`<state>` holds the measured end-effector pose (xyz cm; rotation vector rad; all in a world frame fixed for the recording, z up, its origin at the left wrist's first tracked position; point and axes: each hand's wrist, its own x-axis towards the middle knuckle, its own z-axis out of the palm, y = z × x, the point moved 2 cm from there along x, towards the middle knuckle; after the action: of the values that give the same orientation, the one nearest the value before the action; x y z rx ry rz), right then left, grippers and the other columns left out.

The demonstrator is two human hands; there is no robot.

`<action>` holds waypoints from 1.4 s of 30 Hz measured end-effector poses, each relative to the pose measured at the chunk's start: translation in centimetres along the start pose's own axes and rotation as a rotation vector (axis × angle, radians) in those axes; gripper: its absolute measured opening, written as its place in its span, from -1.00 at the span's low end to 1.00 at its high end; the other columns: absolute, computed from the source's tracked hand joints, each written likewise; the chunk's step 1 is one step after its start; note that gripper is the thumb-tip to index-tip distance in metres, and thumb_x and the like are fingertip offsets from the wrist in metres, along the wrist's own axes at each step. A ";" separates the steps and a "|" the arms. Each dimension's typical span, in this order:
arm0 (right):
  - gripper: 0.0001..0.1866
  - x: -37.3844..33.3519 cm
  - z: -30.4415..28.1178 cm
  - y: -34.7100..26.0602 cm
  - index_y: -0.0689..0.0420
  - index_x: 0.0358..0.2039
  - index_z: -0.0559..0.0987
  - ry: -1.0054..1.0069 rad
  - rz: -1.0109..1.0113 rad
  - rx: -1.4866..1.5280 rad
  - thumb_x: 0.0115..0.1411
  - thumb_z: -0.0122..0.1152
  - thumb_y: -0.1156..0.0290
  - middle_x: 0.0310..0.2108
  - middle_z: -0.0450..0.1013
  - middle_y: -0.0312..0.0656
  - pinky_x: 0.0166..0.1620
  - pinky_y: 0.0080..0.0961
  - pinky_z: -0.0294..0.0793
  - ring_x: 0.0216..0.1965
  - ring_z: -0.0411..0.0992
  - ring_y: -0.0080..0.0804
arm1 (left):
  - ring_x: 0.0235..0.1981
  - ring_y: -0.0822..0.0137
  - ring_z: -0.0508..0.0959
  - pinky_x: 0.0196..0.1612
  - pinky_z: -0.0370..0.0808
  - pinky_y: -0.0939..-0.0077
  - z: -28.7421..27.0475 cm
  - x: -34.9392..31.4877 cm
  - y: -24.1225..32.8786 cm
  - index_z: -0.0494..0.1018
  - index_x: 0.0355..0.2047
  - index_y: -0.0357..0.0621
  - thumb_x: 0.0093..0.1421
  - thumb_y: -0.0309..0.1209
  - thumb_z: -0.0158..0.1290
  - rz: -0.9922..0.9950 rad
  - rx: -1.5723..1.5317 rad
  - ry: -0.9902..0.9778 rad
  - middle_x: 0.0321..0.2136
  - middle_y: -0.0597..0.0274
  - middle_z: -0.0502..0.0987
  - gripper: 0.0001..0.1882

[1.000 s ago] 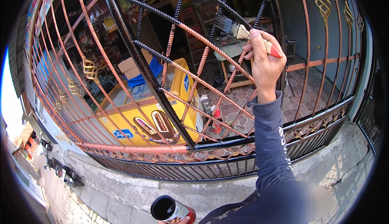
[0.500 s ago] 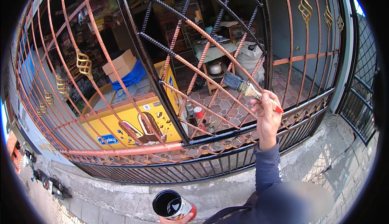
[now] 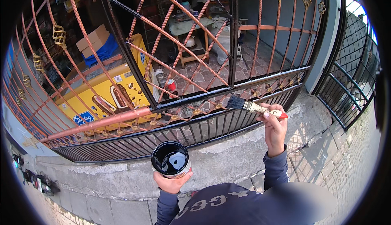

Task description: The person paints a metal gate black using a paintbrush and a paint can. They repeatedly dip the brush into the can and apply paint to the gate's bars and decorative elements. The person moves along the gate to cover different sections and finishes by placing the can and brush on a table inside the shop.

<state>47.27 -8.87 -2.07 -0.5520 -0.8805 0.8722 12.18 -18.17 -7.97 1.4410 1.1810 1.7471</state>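
In my right hand (image 3: 275,129) is a paintbrush (image 3: 253,107), gripped by its pale, red-tipped handle. Its dark, paint-coated bristles point left, in front of the lower rail of the metal grille (image 3: 195,98); whether they touch it I cannot tell. My left hand (image 3: 173,182) is wrapped round a can of black paint (image 3: 171,158), held upright with its open top toward me. The grille's frame and upper crossed bars are black, while the lower twisted bars are copper-coloured.
Behind the bars stand a yellow chest (image 3: 118,88) with a cardboard box (image 3: 93,41) and blue cloth, a small table (image 3: 183,27), and a red can (image 3: 171,85). A concrete ledge (image 3: 220,155) runs below the grille. At right is a black gate (image 3: 346,74); a motorbike (image 3: 38,182) is at far left.
The brush in my right hand has come down from the crossed bars to the lower rail. My left hand has raised the paint can further into view. The whole view has shifted.
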 end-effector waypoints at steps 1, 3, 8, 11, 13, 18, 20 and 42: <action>-0.72 -0.3 -0.2 -1.1 0.24 -0.07 0.44 -0.033 0.007 0.009 0.21 0.23 0.60 -0.03 0.54 0.12 -0.12 -0.35 0.69 -0.12 0.60 -0.23 | -0.02 0.17 0.66 0.02 0.63 0.24 1.3 -0.5 0.2 0.33 0.16 -0.36 -0.25 -0.51 0.58 0.046 0.040 -0.023 -0.02 -0.04 0.60 -0.06; -0.72 -1.0 -1.0 -3.6 0.24 -0.07 0.44 -0.118 0.025 0.070 0.20 0.21 0.59 -0.04 0.52 0.14 -0.13 -0.34 0.69 -0.11 0.60 -0.21 | 0.06 0.15 0.62 0.08 0.60 0.22 4.3 -1.9 -0.1 0.27 0.24 -0.33 -0.27 -0.41 0.61 -0.219 -0.207 -0.047 0.09 -0.07 0.53 0.07; -0.75 -2.5 -4.6 -9.2 0.20 -0.18 0.46 -0.301 -0.046 -0.004 0.12 0.25 0.51 -0.01 0.45 0.16 -0.11 -0.19 0.68 -0.06 0.54 -0.13 | 0.12 0.09 0.57 0.21 0.49 0.24 9.9 -3.8 0.0 0.22 0.30 -0.37 -0.35 -0.29 0.63 0.031 0.211 -0.181 0.12 -0.07 0.51 0.21; -0.73 -4.1 -7.3 -11.4 0.21 -0.18 0.44 -0.256 -0.026 -0.054 0.11 0.25 0.49 -0.04 0.45 0.16 -0.11 -0.15 0.65 -0.11 0.54 -0.13 | 0.11 0.04 0.58 0.21 0.49 0.22 13.2 -5.1 0.3 0.21 0.31 -0.40 -0.38 -0.27 0.63 0.077 0.246 -0.178 0.09 -0.14 0.53 0.25; -0.72 -4.8 -8.4 -12.2 0.21 -0.19 0.44 -0.254 -0.013 -0.027 0.08 0.25 0.49 -0.06 0.47 0.18 -0.11 -0.16 0.65 -0.12 0.54 -0.13 | 0.09 -0.03 0.59 0.19 0.50 0.19 15.2 -4.8 0.9 0.24 0.30 -0.38 -0.38 -0.25 0.63 0.130 0.253 -0.231 0.09 -0.17 0.52 0.23; -0.70 -6.3 -8.9 -14.6 0.20 -0.21 0.45 -0.287 0.060 -0.137 0.02 0.28 0.50 -0.14 0.51 0.18 -0.11 -0.17 0.66 -0.18 0.56 -0.14 | 0.11 -0.08 0.57 0.20 0.48 0.16 18.3 -6.1 2.7 0.27 0.30 -0.35 -0.32 -0.26 0.58 0.206 0.242 -0.209 0.11 -0.18 0.50 0.16; -0.68 -6.7 -8.4 -15.6 0.20 -0.23 0.46 -0.285 0.122 -0.194 -0.01 0.33 0.50 -0.20 0.56 0.14 -0.09 -0.29 0.62 -0.22 0.57 -0.21 | 0.15 -0.08 0.53 0.22 0.45 0.16 18.8 -7.0 3.0 0.27 0.31 -0.34 -0.31 -0.28 0.56 0.229 0.275 -0.189 0.14 -0.19 0.47 0.14; -0.77 -6.5 9.1 -10.8 0.21 -0.32 0.59 -0.896 -0.069 -1.007 -0.03 0.41 0.56 -0.43 0.62 -0.13 -0.28 -0.49 0.58 -0.40 0.65 -0.30 | 0.22 -0.08 0.49 0.27 0.43 0.15 9.5 -2.2 1.5 0.21 0.34 -0.32 -0.26 -0.21 0.58 0.547 0.376 -0.088 0.24 -0.23 0.38 0.18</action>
<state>41.95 -19.58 7.92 -0.9979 -2.1869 0.5383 21.99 -18.15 -7.38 2.2085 1.1853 1.8373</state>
